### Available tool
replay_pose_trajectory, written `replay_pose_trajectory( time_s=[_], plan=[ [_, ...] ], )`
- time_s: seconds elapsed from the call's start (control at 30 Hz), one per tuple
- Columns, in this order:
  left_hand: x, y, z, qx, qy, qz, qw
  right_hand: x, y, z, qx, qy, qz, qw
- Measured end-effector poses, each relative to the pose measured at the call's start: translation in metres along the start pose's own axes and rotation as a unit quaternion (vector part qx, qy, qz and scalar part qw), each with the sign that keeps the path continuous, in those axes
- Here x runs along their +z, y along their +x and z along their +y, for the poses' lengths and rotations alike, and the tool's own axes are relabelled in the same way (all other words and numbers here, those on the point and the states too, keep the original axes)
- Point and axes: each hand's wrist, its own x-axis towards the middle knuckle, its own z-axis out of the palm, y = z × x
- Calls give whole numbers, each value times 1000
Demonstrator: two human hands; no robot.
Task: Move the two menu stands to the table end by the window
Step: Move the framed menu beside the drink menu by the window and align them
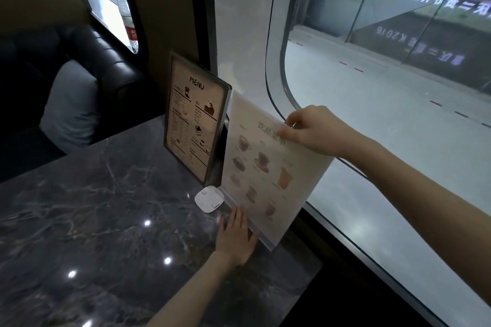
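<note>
Two menu stands are at the window end of the dark marble table (pixel 106 207). The framed stand (pixel 195 117), headed "MENU", stands upright near the wall. Right beside it is a clear acrylic stand (pixel 268 167) with coffee pictures, tilted against the window side. My right hand (pixel 310 130) pinches its top edge. My left hand (pixel 236 236) lies flat on the table with its fingers against the acrylic stand's base.
A small white square device (pixel 208 198) lies on the table between the two stands' bases. A large window (pixel 385 114) runs along the right. A dark leather seat (pixel 106 66) with a grey cushion (pixel 71 109) is beyond the table at left.
</note>
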Motion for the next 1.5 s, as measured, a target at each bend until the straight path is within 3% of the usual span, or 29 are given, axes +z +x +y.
replay_pose_trajectory(
  time_s=[0.63,1.5],
  plan=[
    [-18,-5,-28,4,4,-2,1000,13,9,-15,-38,53,66,996],
    [-17,0,-36,25,-18,0,1000,15,23,-11,-5,40,58,997]
  ],
)
